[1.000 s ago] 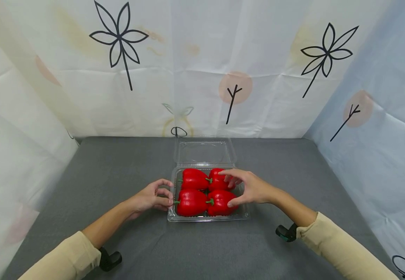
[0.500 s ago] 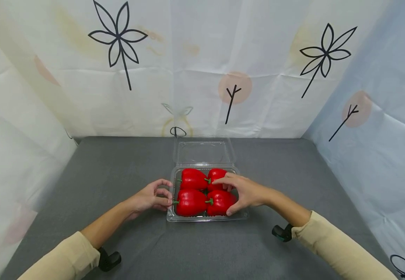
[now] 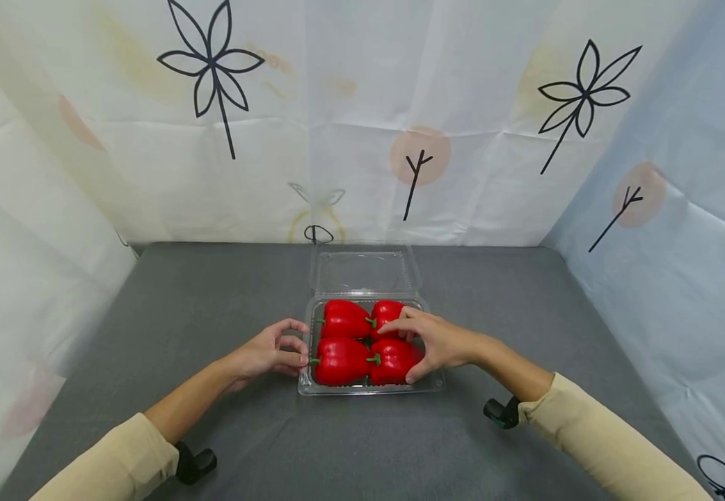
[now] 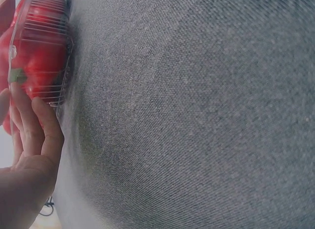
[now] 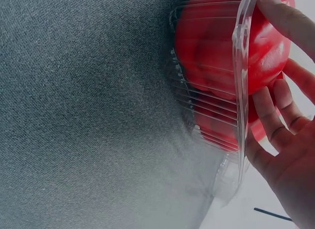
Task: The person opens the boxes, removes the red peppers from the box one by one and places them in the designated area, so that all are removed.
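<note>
Several red bell peppers with green stems sit in two rows in a clear plastic clamshell container (image 3: 371, 391), its lid (image 3: 365, 271) folded back. My right hand (image 3: 444, 341) grips the front right bell pepper (image 3: 392, 365), with the thumb on its near side and the fingers behind it. In the right wrist view that bell pepper (image 5: 268, 54) rises above the container's rim, and fingers reach down beside it. My left hand (image 3: 275, 350) is at the container's left side, its relaxed fingers (image 4: 32, 128) touching the ribbed wall near the front left bell pepper (image 3: 340, 363).
The container stands on a grey cloth-covered table (image 3: 337, 445). A white printed curtain (image 3: 362, 125) rises behind the table, with more fabric along both sides. Black straps with small devices (image 3: 195, 465) are on both wrists.
My right hand has shifted slightly left and closed in around the front right bell pepper. My left hand and the container have stayed in place.
</note>
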### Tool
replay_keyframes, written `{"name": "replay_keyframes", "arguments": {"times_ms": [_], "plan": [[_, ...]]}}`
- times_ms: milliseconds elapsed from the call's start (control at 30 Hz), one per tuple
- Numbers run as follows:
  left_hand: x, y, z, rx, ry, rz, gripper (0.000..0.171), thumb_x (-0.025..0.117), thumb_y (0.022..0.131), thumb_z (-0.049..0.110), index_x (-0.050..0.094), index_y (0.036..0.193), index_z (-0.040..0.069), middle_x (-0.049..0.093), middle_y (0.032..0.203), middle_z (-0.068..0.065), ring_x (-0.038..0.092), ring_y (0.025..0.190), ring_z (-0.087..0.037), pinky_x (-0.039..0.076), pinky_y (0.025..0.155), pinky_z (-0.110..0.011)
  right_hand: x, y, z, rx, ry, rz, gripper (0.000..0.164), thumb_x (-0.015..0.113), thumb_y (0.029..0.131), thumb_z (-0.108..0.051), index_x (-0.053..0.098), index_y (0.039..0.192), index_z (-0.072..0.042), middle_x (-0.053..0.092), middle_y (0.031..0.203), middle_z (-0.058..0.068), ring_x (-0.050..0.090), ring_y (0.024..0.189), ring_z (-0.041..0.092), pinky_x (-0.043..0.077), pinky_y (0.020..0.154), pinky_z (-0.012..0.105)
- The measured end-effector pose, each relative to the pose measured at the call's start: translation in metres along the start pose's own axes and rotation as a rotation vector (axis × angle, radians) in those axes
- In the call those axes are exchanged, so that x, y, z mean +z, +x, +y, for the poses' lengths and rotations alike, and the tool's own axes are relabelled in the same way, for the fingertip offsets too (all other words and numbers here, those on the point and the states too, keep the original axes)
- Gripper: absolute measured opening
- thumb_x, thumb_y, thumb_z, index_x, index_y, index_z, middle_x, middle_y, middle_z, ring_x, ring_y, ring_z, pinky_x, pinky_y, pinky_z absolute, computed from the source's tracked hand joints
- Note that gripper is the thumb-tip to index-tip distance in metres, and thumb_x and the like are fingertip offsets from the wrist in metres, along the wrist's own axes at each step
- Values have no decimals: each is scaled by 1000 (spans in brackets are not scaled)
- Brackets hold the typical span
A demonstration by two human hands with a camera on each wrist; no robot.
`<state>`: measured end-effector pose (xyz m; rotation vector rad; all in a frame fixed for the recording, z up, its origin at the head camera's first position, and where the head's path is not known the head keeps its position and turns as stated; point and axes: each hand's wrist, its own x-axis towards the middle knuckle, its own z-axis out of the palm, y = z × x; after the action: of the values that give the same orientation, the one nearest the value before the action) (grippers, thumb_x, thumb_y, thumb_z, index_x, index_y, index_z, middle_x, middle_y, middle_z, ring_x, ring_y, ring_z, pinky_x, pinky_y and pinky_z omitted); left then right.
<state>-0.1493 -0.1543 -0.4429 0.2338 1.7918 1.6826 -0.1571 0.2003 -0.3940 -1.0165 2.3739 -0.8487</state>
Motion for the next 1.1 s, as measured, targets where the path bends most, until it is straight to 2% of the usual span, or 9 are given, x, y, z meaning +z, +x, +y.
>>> {"name": "replay_keyframes", "arguments": {"times_ms": [200,367,633,900,1100], "plan": [[0,-1,1,-4,2,1,54,68,92,5,36,134,0,67,93,-7,67,83,-23,57,81,-38,-1,3,-1,-15,-12,-10,62,88,72,-21,63,129,-17,49,107,-1,48,102,19,51,77,38],[0,0,1,-3,4,0,53,68,92,5,36,134,0,66,93,-7,67,84,-23,57,82,-39,-2,4,0,-16,-7,-10,59,88,71,-20,63,125,-18,49,105,-1,48,101,18,51,76,37],[0,-1,1,2,6,2,54,69,91,6,36,134,0,66,94,-8,67,84,-23,56,82,-38,-3,2,2,-18,9,-15,60,87,71,-19,62,126,-18,48,106,-1,48,102,19,53,78,42],[0,-1,2,-4,15,3,56,70,91,7,36,134,0,66,95,-9,67,85,-24,56,83,-39,-5,1,11,-61,103,-6,60,85,74,-22,60,128,-13,49,105,2,49,97,20,48,82,48],[0,-2,3,-5,14,0,55,70,91,7,36,134,0,66,94,-9,67,85,-24,56,83,-39,-7,2,12,-77,113,-19,60,83,75,-23,60,130,-13,49,108,1,50,99,21,50,82,46]]}}
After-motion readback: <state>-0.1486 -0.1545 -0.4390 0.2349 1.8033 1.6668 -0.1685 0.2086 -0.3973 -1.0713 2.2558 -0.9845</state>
